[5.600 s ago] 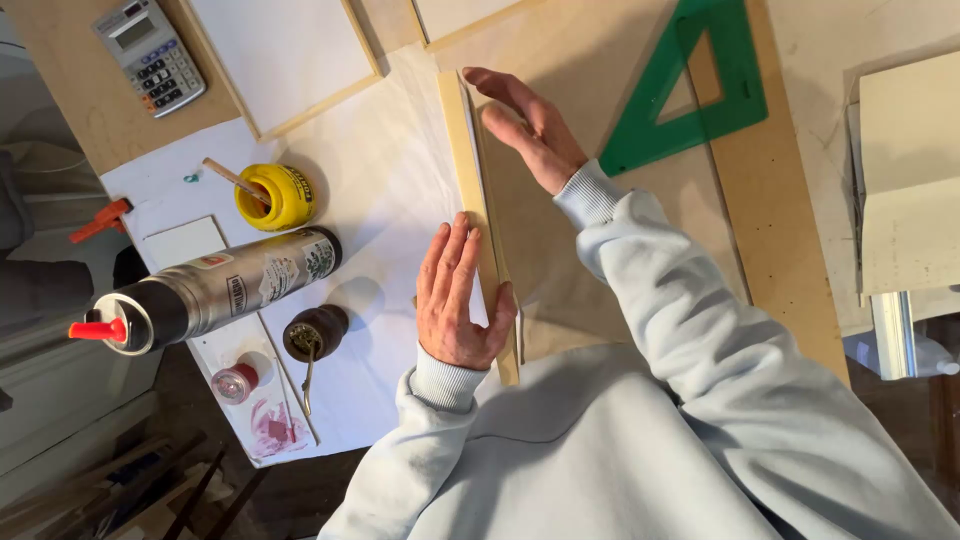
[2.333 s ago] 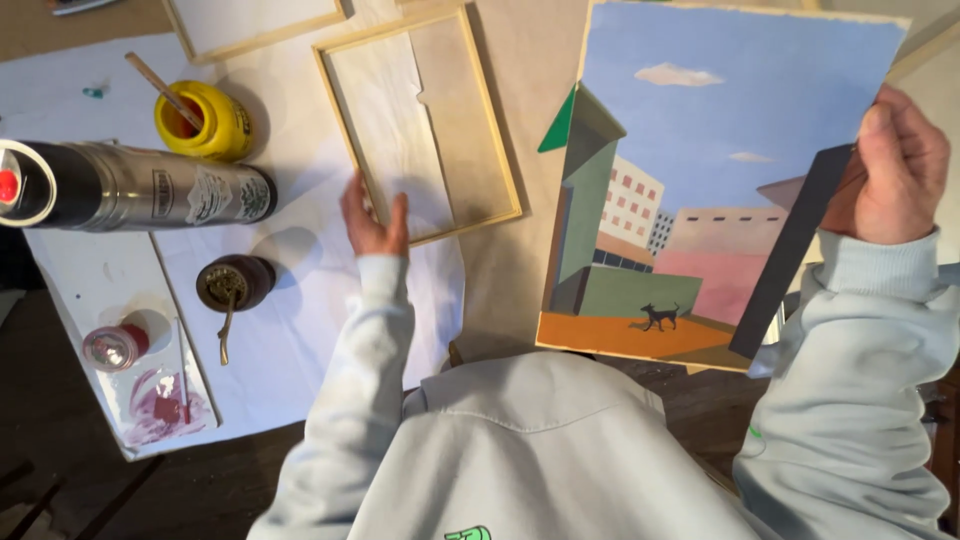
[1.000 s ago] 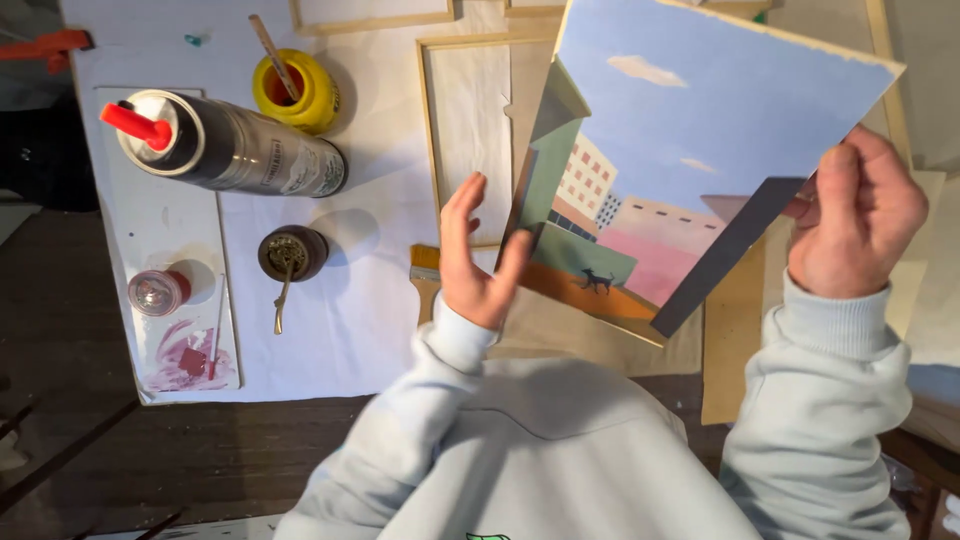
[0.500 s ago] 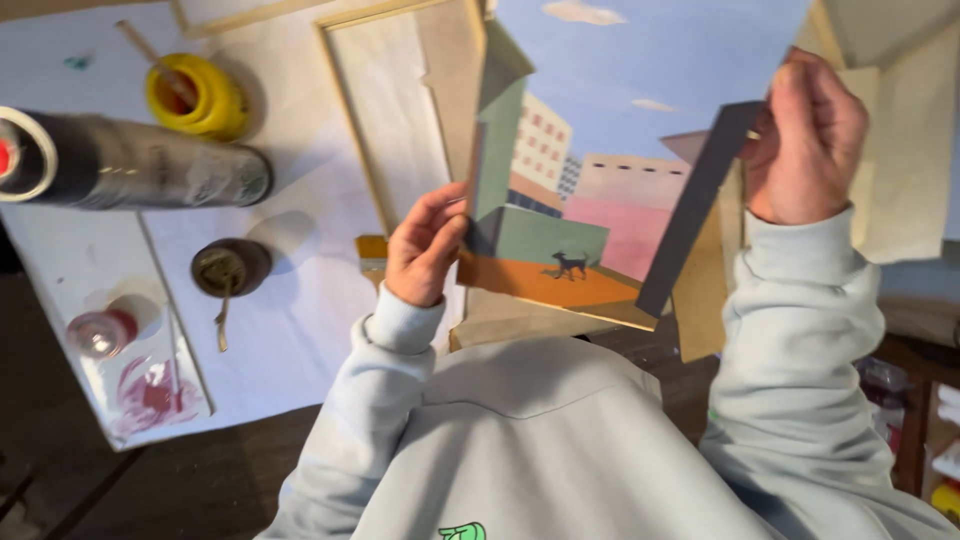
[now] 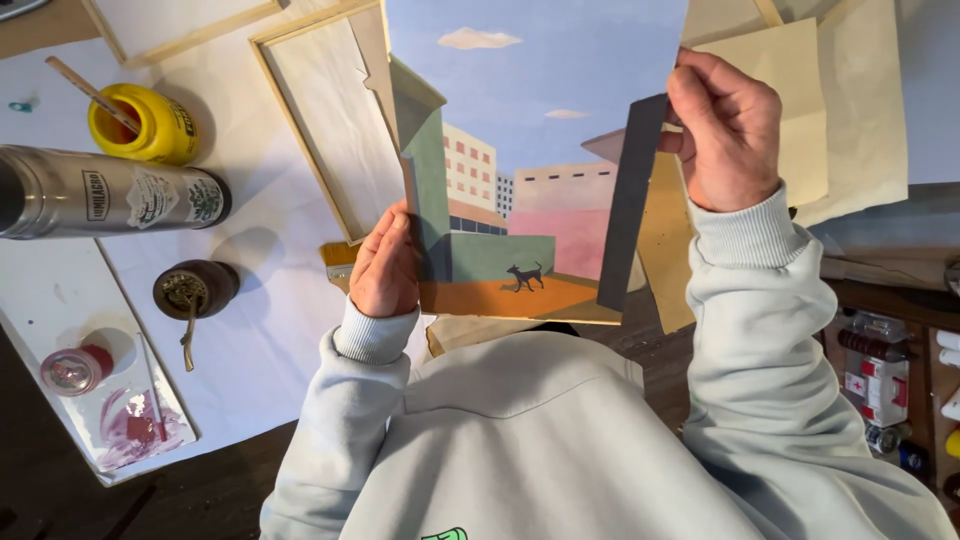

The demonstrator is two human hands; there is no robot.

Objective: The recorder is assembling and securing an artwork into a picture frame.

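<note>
White paper sheet [image 5: 270,340] covers most of the wooden worktable [image 5: 30,25], with everything else lying on or beside it. Held up over the table, between camera and bench: a flat painted panel showing blue sky, pastel buildings, orange ground and a small dark dog [image 5: 530,150]. Right hand [image 5: 725,130] grips the panel's right edge, fingers curled and pinched onto it near the dark slanted bar. Left hand [image 5: 385,265] clasps the lower left edge, thumb on the painted face, fingers wrapped behind. Both sleeves pale grey sweatshirt. Behind the panel, upper left, a shallow light wooden frame with pale backing [image 5: 320,120] lies flat. Cream paper sheets [image 5: 850,110] overlap at upper right. Far left, a steel flask covered in stickers [image 5: 100,190] lies on its side. Below it, a white palette board smeared with pink paint [image 5: 120,430]. Above the flask, a yellow pot with a stick in it [image 5: 140,122]. Near the board, a small dark round cup holding a spoon [image 5: 195,290]; just left, a small red-rimmed jar [image 5: 75,368].
</note>
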